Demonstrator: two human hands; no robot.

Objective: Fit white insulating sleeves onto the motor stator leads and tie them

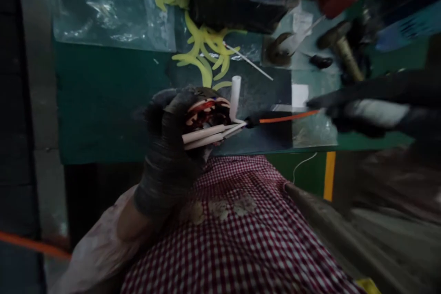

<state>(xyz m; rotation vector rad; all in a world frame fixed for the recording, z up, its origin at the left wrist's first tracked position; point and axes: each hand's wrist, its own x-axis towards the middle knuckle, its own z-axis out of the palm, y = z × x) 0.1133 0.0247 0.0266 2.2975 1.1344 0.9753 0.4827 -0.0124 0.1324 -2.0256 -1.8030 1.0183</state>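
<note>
The left hand [168,147], in a dark glove, has its grip closed firmly around a round wire-wound motor part [207,117], holding it up above the front edge of the surface. Red-brown windings show in its open end. 2 pale sleeves [201,137] stick out of the part to the right, and a white tube [235,96] stands upright beside them.

A thin orange wire [287,117] with a black end piece [253,121] runs from the part toward the right hand [361,110]. That hand is also gloved, with a white band around it, and is blurred. Its fingers [315,103] reach the far end of the wire, but I cannot tell whether the grip has closed on it.

The green surface [103,101] lies directly ahead, with a clear plastic sheet [103,9] at its far side. Curved yellow strips [203,55] lie in a loose pile near a thin white stick [248,60]. Behind them sits a black tub of small white pieces [241,0], and a brass-handled tool [346,55] lies at the upper right. A red-and-white checked apron [223,220] covers the person's front below the hands.
</note>
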